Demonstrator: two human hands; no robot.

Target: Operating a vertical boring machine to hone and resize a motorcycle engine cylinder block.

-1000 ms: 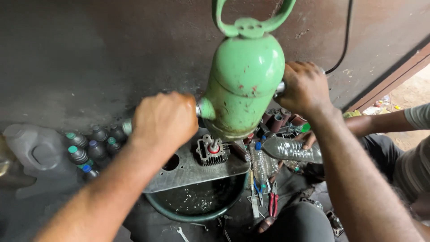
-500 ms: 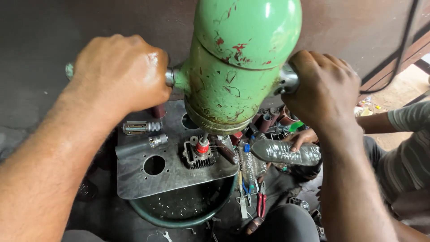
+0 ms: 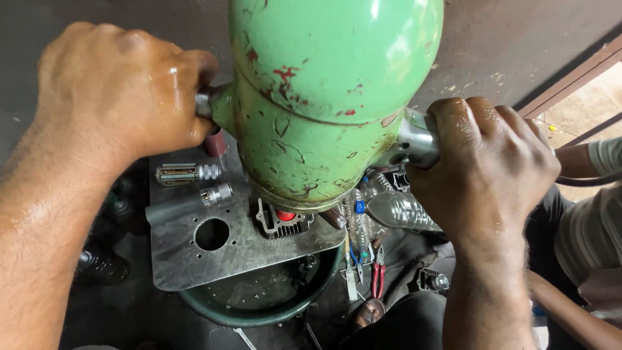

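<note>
Green machine body [image 3: 330, 97] closer, larger than half-second ago. Left hand [image 3: 120, 91] fingers closed round left side handle; right hand [image 3: 486, 162] clenched on metal right handle [image 3: 414, 146]. Body hangs over grey holed plate [image 3: 214, 253]. Best: even two-hand pressure, body plumb.

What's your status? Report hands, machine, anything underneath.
Left hand and right hand grip side handles of green machine. Finned engine part on grey plate directly beneath.
</note>
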